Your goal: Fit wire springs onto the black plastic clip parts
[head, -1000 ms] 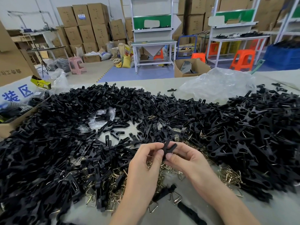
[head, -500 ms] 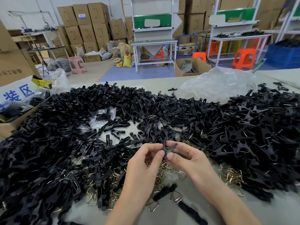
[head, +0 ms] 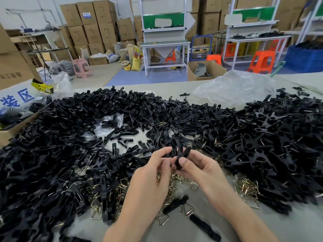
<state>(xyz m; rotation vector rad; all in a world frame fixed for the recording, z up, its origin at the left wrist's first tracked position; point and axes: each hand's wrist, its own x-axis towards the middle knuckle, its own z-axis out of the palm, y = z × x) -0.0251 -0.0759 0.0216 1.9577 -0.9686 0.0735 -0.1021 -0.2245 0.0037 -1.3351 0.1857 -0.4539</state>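
Head cam: left hand (head: 150,173) and right hand (head: 201,169) are close together, both pinching one black clip part (head: 181,156) just above the wire springs (head: 246,187) scattered on the near tabletop (head: 297,224). Can't tell if a spring's on it yet. Judging by the huge loose pile (head: 70,137) on the left, there's loads still to do.

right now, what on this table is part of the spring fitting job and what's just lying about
In the job:
held clip parts, between left hand and right hand
black clip heap
wire springs

Lying about:
clear plastic bag
cardboard box, left edge
orange stool, behind
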